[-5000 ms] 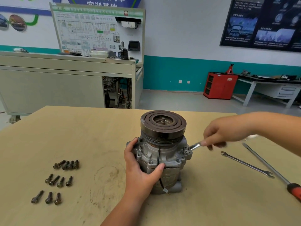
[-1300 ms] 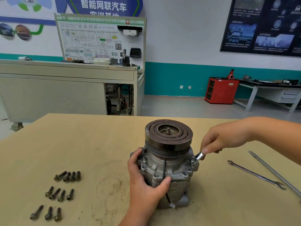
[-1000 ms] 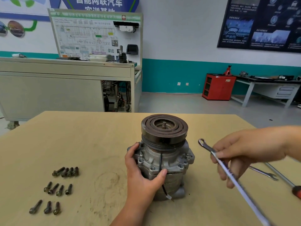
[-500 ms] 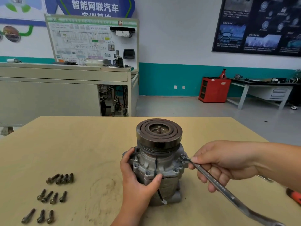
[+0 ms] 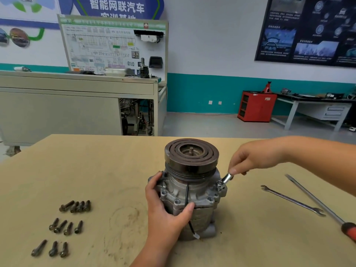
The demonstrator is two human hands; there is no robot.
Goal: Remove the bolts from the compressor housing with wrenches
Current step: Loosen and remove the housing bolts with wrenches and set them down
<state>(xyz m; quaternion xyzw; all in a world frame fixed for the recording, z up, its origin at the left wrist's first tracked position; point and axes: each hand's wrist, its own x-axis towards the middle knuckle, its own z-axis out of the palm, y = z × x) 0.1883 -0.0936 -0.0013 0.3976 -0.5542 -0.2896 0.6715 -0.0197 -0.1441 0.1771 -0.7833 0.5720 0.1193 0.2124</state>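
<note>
My left hand (image 5: 165,214) enters from the bottom edge, thumb and fingers curled around the compressor housing (image 5: 192,189). My right forearm stretches in from the right, and my right hand (image 5: 254,158) hangs knuckles-up, pinching the wrench (image 5: 226,178).

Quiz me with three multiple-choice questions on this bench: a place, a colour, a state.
1. The loose bolts lie where? A) left of the compressor B) right of it C) on top of it
2. The screwdriver handle is? A) blue B) red C) yellow
3. The left hand is? A) gripping the compressor B) lying flat C) holding a bolt
Answers: 1 A, rows at left; 2 B, red at the right edge; 3 A, fingers curl round it.
</note>
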